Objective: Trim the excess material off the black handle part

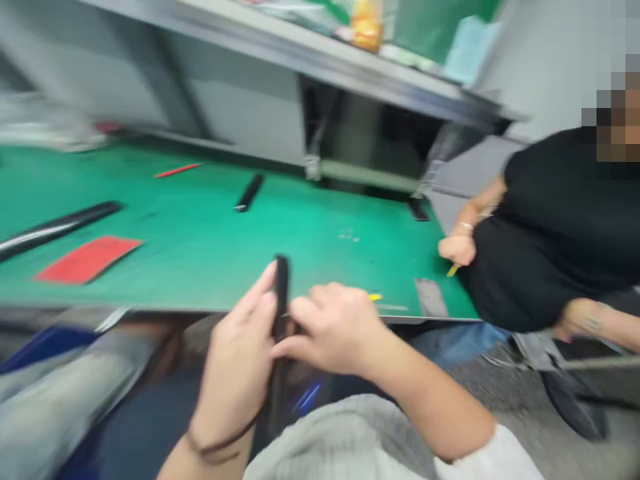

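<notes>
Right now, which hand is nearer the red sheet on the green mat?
Left. The left hand holds a black strip just off the mat's near edge, closer to the red sheet. The right hand pinches the strip from the far side.

Slim black strip (281, 293), upright, at green table's (210, 247) near edge

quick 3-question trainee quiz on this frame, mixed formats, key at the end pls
1. True or false: both hands grip the black strip.
2. What colour is the flat sheet at the left on the green mat? A blue, B red, C white.
3. Which hand wears a dark wristband?

Key: 1 true: left hand and right hand both grip it. 2 B. 3 the left hand.
</notes>
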